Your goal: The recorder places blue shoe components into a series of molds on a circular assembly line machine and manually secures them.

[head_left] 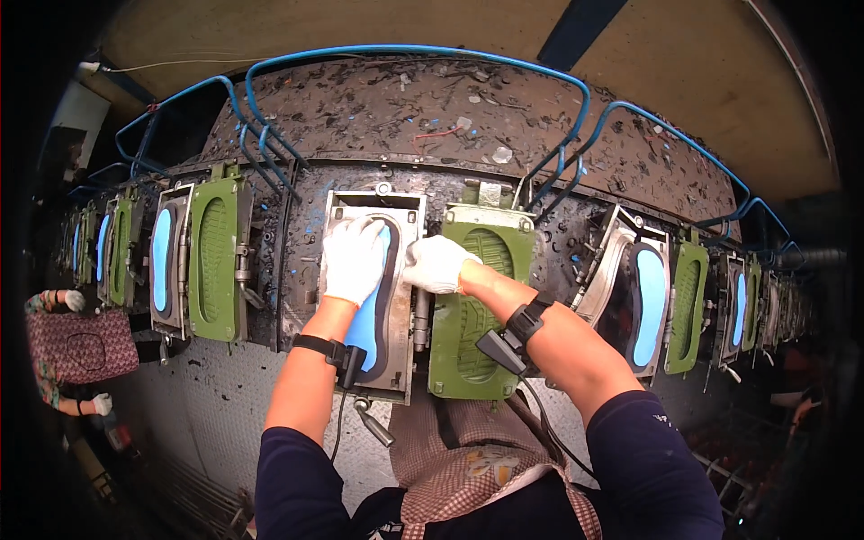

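Observation:
A metal shoe-sole mould lies opened in front of me, its green lid hinged out to the right. In its cavity is a blue sole piece with a black rim around it. My left hand, in a white glove, lies over the upper part of the blue piece, fingers stretched out flat on it. Beside the black rim, at the mould's right edge, my gloved right hand is closed with the fingertips toward the sole. Whatever its fingers pinch is hidden. Both wrists carry black strapped devices.
More moulds with blue soles and green lids line the bench on both sides. Blue bent-pipe frames rise behind, over a surface strewn with scraps. A latch handle juts from the mould's front. Another person's gloved hand shows far left.

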`<state>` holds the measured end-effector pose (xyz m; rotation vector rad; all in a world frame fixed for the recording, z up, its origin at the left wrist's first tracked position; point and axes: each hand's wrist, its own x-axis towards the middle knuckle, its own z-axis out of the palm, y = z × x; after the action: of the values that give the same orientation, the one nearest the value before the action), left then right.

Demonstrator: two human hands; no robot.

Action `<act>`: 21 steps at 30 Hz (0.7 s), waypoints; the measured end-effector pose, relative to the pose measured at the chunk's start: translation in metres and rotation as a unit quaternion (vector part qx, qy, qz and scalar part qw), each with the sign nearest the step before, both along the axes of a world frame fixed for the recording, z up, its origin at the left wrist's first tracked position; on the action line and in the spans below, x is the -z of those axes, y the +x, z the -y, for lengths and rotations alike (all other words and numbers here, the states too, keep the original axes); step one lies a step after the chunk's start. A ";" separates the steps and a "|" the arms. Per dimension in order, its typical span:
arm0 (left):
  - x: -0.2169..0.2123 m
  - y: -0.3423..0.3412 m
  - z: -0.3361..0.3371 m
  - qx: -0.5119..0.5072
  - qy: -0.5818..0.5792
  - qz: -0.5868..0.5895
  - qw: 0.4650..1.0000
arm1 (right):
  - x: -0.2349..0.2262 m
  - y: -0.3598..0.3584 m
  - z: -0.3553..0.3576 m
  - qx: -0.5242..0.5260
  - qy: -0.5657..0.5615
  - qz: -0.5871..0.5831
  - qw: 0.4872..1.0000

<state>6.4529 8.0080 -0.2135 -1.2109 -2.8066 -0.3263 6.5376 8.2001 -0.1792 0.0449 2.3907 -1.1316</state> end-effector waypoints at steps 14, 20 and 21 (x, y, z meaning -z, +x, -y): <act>-0.068 0.291 -0.143 0.250 0.167 0.335 0.893 | 0.041 0.297 -0.263 0.182 0.406 -0.031 0.895; -0.002 0.347 -0.186 -0.078 0.061 0.381 0.919 | 0.089 0.327 -0.290 0.284 0.243 -0.109 0.921; 0.000 0.349 -0.190 -0.096 0.040 0.376 0.921 | 0.088 0.328 -0.289 0.279 0.233 -0.114 0.925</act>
<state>6.8022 8.1978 -0.2133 -0.9065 -3.4439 -1.0833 6.8652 8.4891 -0.2669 0.8416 2.9072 -0.7811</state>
